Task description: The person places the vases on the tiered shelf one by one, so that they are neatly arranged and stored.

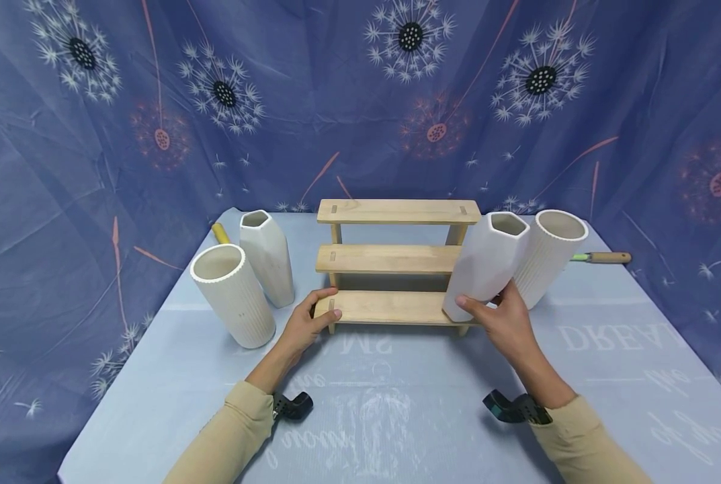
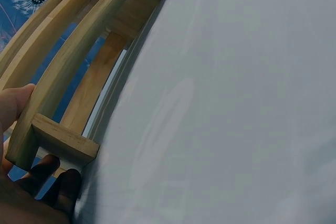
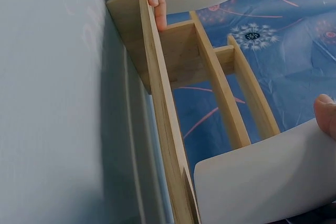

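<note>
Gripping a vase (image 1: 487,262) between thumb and fingers, the right hand (image 1: 506,323) has it at the bottom right end of the rack (image 1: 390,258); the left hand (image 1: 308,324) pinches the left. Beyond, the cloth (image 1: 608,410) reads "DREA".

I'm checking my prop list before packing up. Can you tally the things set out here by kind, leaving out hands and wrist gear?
Faceted white vases: 2
Ribbed white vases: 2
Wooden stepped stand: 1
Handled items, partly hidden: 2
Total: 7
</note>
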Tool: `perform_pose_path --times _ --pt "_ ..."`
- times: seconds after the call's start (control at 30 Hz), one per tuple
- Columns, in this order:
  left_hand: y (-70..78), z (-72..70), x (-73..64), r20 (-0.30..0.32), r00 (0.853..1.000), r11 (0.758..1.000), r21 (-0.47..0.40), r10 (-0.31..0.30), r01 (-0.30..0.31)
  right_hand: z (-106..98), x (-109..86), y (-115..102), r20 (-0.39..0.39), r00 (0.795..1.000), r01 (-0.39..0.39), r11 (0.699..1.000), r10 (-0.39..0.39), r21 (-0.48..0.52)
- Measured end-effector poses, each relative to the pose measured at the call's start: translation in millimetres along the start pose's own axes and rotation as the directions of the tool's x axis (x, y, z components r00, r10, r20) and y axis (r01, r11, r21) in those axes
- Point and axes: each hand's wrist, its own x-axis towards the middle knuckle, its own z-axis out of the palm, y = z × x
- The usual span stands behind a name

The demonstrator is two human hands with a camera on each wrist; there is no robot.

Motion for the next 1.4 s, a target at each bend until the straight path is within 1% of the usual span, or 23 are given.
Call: perform_pose_path --times 0.1,0.3,0.53,0.7,0.93,1.17,1.4 --pt "0.2 0.0 0.0 -0.001 1.0 1.0 -0.007 0.0 0.0 3 1.4 0 0.005 1.0 -0.001 1.0 0.001 0.001" --pt "0.7 0.2 -0.3 -0.003 1.0 1.0 -0.008 -0.001 0.001 7 3.6 1 0.008 1.0 -0.026 1.0 0.026 -0.014" --pt "1.0 0.0 -0.6 -0.007 1.0 1.0 -0.011 0.0 0.0 11 7.4 0 0.023 0.999 -0.047 0.999 0.047 -0.008" --pt "1.3 0.5 -1.0 -0.005 1.0 1.0 -0.01 0.002 -0.002 14 9.9 -2 0.027 0.997 -0.068 0.997 0.069 -0.032" --pt "0.7 1.0 -0.5 -0.01 1.0 1.0 -0.004 0.006 -0.006 17 13.1 -1 0.038 0.998 -0.047 0.999 0.047 -0.015" --pt "-0.4 0.5 -0.3 -0.01 1.0 1.0 0.004 0.005 -0.005 21 12.9 -6 0.047 0.996 -0.071 0.997 0.071 -0.001" --pt "-0.9 0.3 0.0 -0.005 1.0 1.0 -0.005 0.011 -0.011 25 12.9 -9 0.057 0.997 -0.058 0.998 0.057 0.015"
